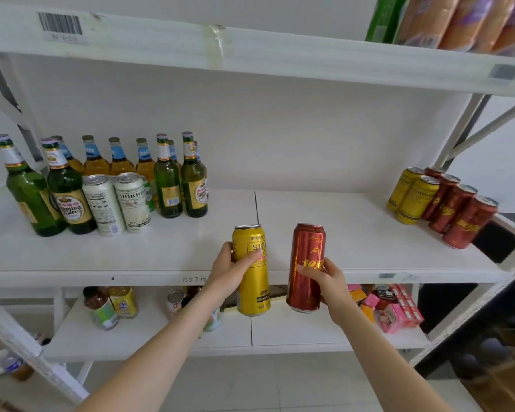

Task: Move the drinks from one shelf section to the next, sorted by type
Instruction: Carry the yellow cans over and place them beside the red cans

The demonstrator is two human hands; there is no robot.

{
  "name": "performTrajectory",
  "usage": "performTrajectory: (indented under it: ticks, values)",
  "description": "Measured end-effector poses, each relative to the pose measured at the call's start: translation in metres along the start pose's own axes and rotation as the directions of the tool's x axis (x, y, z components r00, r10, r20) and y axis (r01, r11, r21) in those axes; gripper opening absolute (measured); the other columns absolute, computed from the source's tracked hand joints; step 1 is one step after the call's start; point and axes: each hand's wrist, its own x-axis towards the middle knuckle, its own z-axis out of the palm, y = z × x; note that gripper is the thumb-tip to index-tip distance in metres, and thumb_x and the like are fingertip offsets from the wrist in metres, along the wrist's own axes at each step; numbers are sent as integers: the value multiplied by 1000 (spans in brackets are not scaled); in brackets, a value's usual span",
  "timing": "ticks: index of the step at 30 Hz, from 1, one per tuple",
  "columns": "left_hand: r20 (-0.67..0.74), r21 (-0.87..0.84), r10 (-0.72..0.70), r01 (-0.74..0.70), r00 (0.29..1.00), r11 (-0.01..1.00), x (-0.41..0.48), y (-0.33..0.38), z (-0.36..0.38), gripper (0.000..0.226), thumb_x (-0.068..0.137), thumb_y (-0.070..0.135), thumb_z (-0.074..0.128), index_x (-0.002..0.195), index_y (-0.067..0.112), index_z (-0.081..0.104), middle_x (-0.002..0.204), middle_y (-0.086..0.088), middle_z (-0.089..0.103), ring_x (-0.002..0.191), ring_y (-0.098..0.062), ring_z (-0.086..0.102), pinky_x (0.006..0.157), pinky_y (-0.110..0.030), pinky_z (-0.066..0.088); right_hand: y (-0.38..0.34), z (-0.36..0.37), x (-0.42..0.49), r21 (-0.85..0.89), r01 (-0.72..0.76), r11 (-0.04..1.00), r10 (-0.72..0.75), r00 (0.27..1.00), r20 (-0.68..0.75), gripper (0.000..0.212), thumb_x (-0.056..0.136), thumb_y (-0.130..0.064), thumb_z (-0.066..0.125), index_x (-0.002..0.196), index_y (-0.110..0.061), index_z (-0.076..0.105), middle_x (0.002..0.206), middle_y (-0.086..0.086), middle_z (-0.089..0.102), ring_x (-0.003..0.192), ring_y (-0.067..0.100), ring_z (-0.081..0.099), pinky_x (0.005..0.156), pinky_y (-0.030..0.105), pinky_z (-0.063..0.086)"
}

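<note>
Your left hand [232,270] is wrapped around a tall yellow aluminium beer can [252,270] and your right hand [324,278] grips a tall dark-red aluminium can with gold lettering [306,267], both held upright in the air just in front of the white middle shelf board [161,254], near the thin dark seam [256,208] that splits its two sections. Carry each can to its own kind on the right: the yellow one beside the pair of yellow cans [412,194] at the back, the red one onto the row of dark-red cans [458,209] next to them. Set them down flat and tuck them close, so neither nudges the red can nearest the shelf's end. Both cans look unopened, smooth and glossy, so I judge a firm mid-body grip wise. Green and amber glass bottles [107,179] and two white cans [116,202] wait on the left section
</note>
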Motion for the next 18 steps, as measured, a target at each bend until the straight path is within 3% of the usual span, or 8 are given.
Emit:
performTrajectory:
  ticks: [6, 10, 14, 15, 18]
  values:
    - [80, 25, 12, -14, 997, 1000, 10, 12, 53, 47, 80, 52, 73, 115, 32, 48, 113, 8, 62, 99, -7, 62, 73, -27, 51, 0, -53, 6, 28, 0, 1000, 2, 998, -65, 46, 75, -18, 80, 117, -18, 59, 108, 11, 70, 98, 31, 69, 89, 51, 54]
    - [115, 64, 7, -14, 993, 998, 29, 19, 87, 57, 81, 50, 73, 125, 25, 46, 119, 3, 60, 105, -14, 61, 83, -32, 52, -5, -86, 18, 24, 8, 1000, -5, 995, -97, 46, 74, -18, 80, 115, -18, 60, 106, 10, 70, 95, 29, 69, 83, 46, 56]
    - [152, 125, 10, -29, 988, 992, 53, 26, 123, 60, 81, 50, 72, 128, 25, 44, 123, 1, 59, 110, -20, 61, 94, -42, 53, -10, -117, 33, 54, 19, 998, -12, 991, -132, 48, 68, -20, 83, 111, -19, 63, 100, 7, 73, 81, 19, 73, 58, 29, 57]
    - [164, 131, 10, -32, 986, 991, 58, 29, 133, 60, 81, 50, 72, 127, 25, 43, 123, 1, 59, 110, -20, 61, 94, -43, 53, -11, -126, 37, 55, 20, 998, -13, 990, -140, 50, 66, -21, 84, 111, -19, 63, 100, 8, 72, 81, 20, 73, 58, 30, 57]
    - [198, 134, 23, -50, 980, 990, 71, 35, 164, 57, 81, 50, 72, 125, 26, 44, 122, 1, 59, 109, -19, 62, 94, -42, 54, -14, -155, 51, 32, 28, 999, -23, 987, -158, 47, 68, -20, 84, 110, -17, 62, 102, 10, 71, 91, 27, 70, 76, 42, 58]
